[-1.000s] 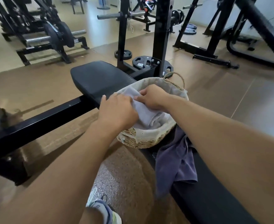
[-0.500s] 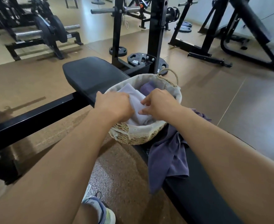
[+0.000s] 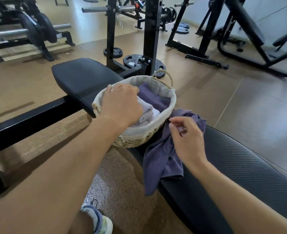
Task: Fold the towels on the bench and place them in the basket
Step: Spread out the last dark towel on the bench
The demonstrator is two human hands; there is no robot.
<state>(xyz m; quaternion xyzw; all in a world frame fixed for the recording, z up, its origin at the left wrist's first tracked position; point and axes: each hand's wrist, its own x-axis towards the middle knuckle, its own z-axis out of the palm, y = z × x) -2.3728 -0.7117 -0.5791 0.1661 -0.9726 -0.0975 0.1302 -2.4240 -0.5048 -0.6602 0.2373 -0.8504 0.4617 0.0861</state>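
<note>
A woven basket (image 3: 172, 105) with a pale liner stands on the black bench (image 3: 240, 164). Inside it lie a folded light grey towel (image 3: 147, 111) and a folded purple towel (image 3: 153, 97). My left hand (image 3: 122, 104) rests flat on the grey towel inside the basket. A crumpled purple towel (image 3: 159, 157) lies on the bench just right of the basket and hangs over the near edge. My right hand (image 3: 186, 139) hovers over that towel with fingers loosely curled, holding nothing.
The bench's other pad (image 3: 82, 78) extends behind the basket. A black rack upright (image 3: 152, 34) and weight plates (image 3: 134, 60) stand just beyond it. More gym machines (image 3: 240, 31) fill the back. My shoe (image 3: 97, 220) is on the floor below.
My right hand has left the basket and moved right and toward me, over the loose purple towel. My left hand stays on the grey towel, now settled in the basket.
</note>
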